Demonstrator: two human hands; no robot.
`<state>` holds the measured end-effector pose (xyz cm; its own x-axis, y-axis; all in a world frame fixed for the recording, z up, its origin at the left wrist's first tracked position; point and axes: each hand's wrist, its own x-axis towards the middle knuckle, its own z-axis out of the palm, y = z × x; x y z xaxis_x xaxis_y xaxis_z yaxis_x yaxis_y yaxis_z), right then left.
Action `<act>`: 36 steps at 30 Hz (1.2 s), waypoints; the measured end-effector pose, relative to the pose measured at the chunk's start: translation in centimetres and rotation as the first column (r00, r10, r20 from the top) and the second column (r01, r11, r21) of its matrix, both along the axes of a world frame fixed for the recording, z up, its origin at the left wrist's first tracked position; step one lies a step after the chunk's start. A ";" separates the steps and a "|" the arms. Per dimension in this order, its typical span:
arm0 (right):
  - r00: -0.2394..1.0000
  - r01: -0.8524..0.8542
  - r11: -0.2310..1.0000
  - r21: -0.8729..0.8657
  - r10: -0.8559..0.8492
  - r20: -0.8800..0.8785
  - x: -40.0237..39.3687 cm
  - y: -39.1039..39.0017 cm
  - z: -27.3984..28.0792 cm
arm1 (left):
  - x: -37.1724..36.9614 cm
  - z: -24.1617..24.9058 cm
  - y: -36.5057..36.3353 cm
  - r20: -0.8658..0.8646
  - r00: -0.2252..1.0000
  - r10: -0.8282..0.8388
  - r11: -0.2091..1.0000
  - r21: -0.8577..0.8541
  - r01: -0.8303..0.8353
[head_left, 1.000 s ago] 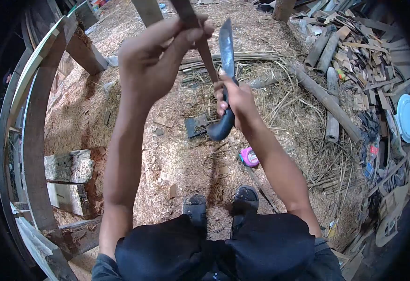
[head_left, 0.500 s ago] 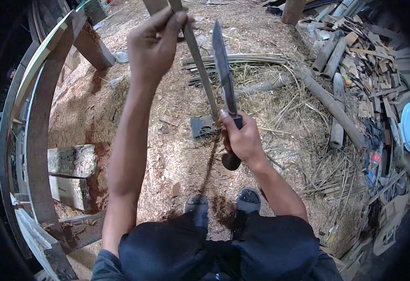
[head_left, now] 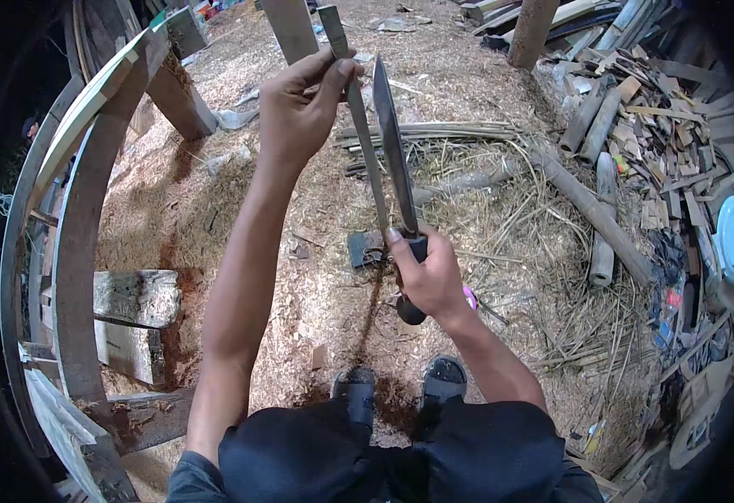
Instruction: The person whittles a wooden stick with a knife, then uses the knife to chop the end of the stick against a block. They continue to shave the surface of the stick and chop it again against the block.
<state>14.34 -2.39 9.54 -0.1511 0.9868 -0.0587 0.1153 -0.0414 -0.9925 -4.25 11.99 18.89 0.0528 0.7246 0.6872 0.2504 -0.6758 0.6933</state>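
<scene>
My left hand [head_left: 304, 109] pinches a long thin strip [head_left: 367, 155] near its upper end. The strip slants down to my right hand [head_left: 431, 275], whose thumb rests by its lower end. My right hand is closed round the dark handle of a large knife [head_left: 395, 142], with the blade pointing up and away from me. Strip and blade run close side by side, with a narrow gap between them at the top. A dark block [head_left: 365, 250] lies on the ground just left of my right hand.
Curved timber ribs [head_left: 82, 226] rise at the left, near wooden blocks [head_left: 136, 298]. Thin sticks [head_left: 459, 130] and a long pole [head_left: 589, 201] lie ahead and right. Wood scraps [head_left: 644, 126] and a light blue lid [head_left: 730, 239] are at the far right. Shavings cover the ground.
My left hand has shifted right and slightly down, and more of the strip's upper end shows. My right hand with the knife is slightly lower in view. A pink item now shows beside my right wrist.
</scene>
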 end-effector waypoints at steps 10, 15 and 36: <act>0.999 0.013 1.000 -0.003 -0.013 -0.037 -0.6 0.2 -0.3 | 0.6 3.9 3.3 0.511 0.771 -0.380 0.865 -0.100 0.493; 0.999 0.006 1.000 0.007 -0.006 -0.053 -0.6 0.6 0.0 | 3.4 3.6 1.8 0.583 0.755 -0.301 0.883 -0.128 0.451; 0.999 -0.010 1.000 -0.003 0.010 -0.040 -1.0 2.4 0.4 | 2.8 2.3 1.5 0.434 0.891 -0.135 0.989 0.000 0.150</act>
<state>13.37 0.00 9.93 -0.1635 0.9850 -0.0555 0.0756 -0.0436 -0.9962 -1.44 13.47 21.24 -0.1390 0.7541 0.6418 -0.1760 -0.6566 0.7334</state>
